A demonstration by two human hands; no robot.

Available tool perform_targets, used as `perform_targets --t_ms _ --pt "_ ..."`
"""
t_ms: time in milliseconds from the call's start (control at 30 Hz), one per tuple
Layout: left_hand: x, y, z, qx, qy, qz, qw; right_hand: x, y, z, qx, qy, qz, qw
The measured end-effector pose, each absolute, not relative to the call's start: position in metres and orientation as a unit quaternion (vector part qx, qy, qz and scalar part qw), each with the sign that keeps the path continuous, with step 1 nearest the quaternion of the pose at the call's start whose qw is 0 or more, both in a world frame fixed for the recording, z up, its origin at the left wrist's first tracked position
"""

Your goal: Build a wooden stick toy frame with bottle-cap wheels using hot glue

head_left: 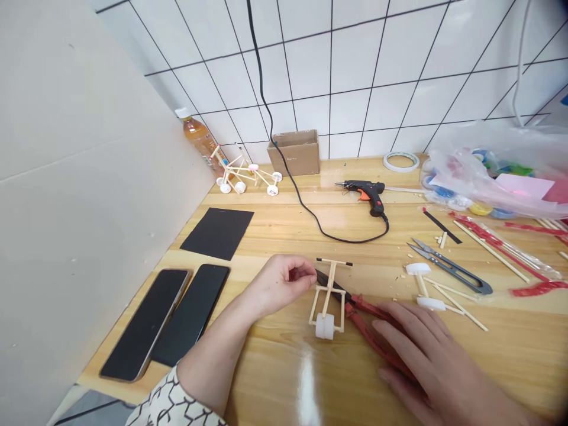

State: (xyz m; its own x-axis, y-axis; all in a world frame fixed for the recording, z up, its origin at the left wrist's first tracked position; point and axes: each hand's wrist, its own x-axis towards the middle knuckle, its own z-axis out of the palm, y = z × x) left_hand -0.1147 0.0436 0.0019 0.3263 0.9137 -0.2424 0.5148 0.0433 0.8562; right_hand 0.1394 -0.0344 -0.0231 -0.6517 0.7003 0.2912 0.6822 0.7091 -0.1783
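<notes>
A small wooden stick frame (325, 296) with a thick white wheel (325, 326) and a black-tipped crossbar stands on the table between my hands. My left hand (288, 284) is closed in a pinch at its left side, by the dark jaw tips of the pliers. Whatever sits between those fingertips is too small to make out. Fingers of my right hand (421, 349) lie around the red handles of the pliers (366, 325), whose jaws reach behind the stick frame.
Two phones (144, 322) and a black sheet (217, 232) lie left. Behind are stick models (239, 177), a bottle (199, 139), a cardboard box (295, 154) and a corded glue gun (366, 192). Thread snips (452, 266), a wheeled stick piece (423, 287) and plastic bags (497, 171) lie right.
</notes>
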Motion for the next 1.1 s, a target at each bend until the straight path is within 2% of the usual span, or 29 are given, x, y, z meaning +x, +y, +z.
perform_targets --t_ms 100,400,733,1100 --pt "-0.118 0.044 -0.001 0.673 0.518 0.157 0.503 0.138 -0.035 -0.018 -0.376 -0.909 0.024 0.177" --pt "-0.12 0.043 0.001 0.714 0.518 0.1 0.46 0.134 -0.034 -0.01 -0.367 -0.913 0.023 0.177" --pt "-0.121 0.043 0.004 0.735 0.524 0.122 0.412 0.138 -0.036 -0.015 -0.372 -0.915 0.046 0.147" --pt "-0.124 0.041 0.009 0.738 0.526 0.122 0.405 0.139 -0.035 -0.02 -0.373 -0.915 0.055 0.146"
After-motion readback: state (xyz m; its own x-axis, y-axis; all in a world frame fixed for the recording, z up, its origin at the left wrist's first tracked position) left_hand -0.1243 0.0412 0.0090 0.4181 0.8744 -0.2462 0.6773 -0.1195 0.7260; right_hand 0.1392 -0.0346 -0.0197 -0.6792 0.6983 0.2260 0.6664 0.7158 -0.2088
